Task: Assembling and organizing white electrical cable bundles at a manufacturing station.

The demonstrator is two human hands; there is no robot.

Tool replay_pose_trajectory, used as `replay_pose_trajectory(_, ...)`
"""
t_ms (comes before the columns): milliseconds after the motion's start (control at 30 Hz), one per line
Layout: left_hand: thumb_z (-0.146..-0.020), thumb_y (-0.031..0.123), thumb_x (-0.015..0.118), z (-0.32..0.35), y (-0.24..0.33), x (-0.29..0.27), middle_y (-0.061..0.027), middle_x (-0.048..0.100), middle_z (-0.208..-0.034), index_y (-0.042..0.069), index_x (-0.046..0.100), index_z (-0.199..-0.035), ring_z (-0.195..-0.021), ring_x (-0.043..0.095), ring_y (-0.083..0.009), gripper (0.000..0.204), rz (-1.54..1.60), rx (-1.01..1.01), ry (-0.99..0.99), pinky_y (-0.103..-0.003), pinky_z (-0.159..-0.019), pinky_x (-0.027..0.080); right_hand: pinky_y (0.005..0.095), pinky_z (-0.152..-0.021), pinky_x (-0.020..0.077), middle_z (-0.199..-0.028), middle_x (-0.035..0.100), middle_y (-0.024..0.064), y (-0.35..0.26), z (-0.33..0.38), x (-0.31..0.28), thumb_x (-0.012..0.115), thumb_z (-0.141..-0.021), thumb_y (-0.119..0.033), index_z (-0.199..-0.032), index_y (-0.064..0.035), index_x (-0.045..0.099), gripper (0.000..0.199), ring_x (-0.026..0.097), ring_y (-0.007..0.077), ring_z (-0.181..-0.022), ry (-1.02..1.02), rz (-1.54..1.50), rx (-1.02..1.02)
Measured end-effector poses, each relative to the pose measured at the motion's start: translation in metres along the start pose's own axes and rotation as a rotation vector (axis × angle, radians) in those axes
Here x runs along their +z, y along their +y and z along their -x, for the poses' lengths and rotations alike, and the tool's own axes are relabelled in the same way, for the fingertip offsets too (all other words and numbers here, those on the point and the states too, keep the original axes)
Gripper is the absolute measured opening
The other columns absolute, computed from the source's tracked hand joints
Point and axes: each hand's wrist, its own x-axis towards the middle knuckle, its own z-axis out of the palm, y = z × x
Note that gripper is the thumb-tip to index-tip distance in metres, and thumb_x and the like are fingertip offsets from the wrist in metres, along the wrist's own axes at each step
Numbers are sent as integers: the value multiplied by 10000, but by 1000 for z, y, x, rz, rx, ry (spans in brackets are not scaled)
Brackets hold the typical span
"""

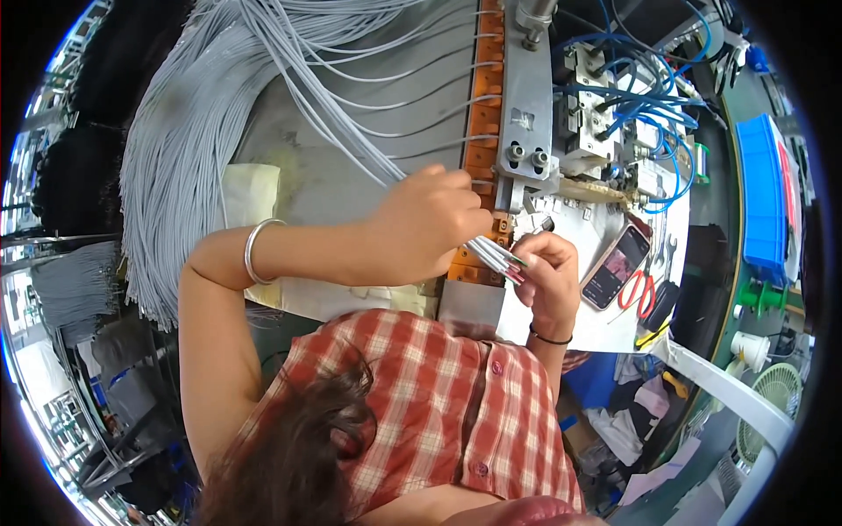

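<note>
My left hand (431,217) is closed round a bundle of grey cables (360,151), which runs down to it from the upper left. Beyond my fist the bundle's cut ends (493,254) stick out, with thin red, green and white inner wires at the tips. My right hand (548,273) pinches at these tips with thumb and fingers; which wire lies between them is too small to tell. Just above my left hand runs an orange block strip (484,114), with single grey cables leading into it one below another. Beside the strip stands a metal clamp plate (524,105).
A thick mass of grey cables (171,167) hangs over the left of the metal table (307,167). Right of the strip sit valves with blue air hoses (649,110). A phone (617,267), red-handled scissors (637,294) and a blue bin (761,197) lie further right, above a green fan (776,408).
</note>
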Motion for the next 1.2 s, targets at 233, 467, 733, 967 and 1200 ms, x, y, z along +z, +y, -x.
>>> replay_pose_trajectory(233,-552,-16,554,0,0,0,-67,491,-709,50,522,-721,-747,466,-237,185,-10,-21,-59,-342,-658,357,172,-383,359,-676,567,67,2,-3,3,565,-801,-30,-792,30,558,61,474,57,-490,187,278,-121)
replay_pose_trajectory(467,-577,-7,565,1,-2,4,-72,486,-708,57,513,-744,-737,470,-235,187,-14,63,-48,-338,-655,351,165,-393,339,-630,529,22,11,-4,-2,563,-826,-74,-782,-4,537,87,438,35,-476,244,460,-94)
replay_pose_trajectory(733,-602,-7,559,4,2,0,-62,476,-687,62,496,-727,-716,467,-223,156,-55,-71,-130,-335,-656,352,160,-392,306,-611,488,-26,7,-3,-6,538,-857,-123,-807,-22,523,113,394,13,-461,111,231,172)
replay_pose_trajectory(967,-597,7,572,2,1,0,-67,481,-692,57,500,-723,-706,469,-228,154,-137,-6,3,-333,-642,368,157,-428,310,-637,512,-18,7,-3,14,565,-816,-17,-903,6,567,90,438,23,-519,291,498,-205)
replay_pose_trajectory(1200,-571,4,575,2,2,-2,-64,480,-695,49,514,-716,-713,470,-231,164,-36,19,24,-334,-642,379,162,-426,339,-702,553,25,5,-1,16,587,-788,11,-853,36,595,71,464,36,-519,295,409,-197)
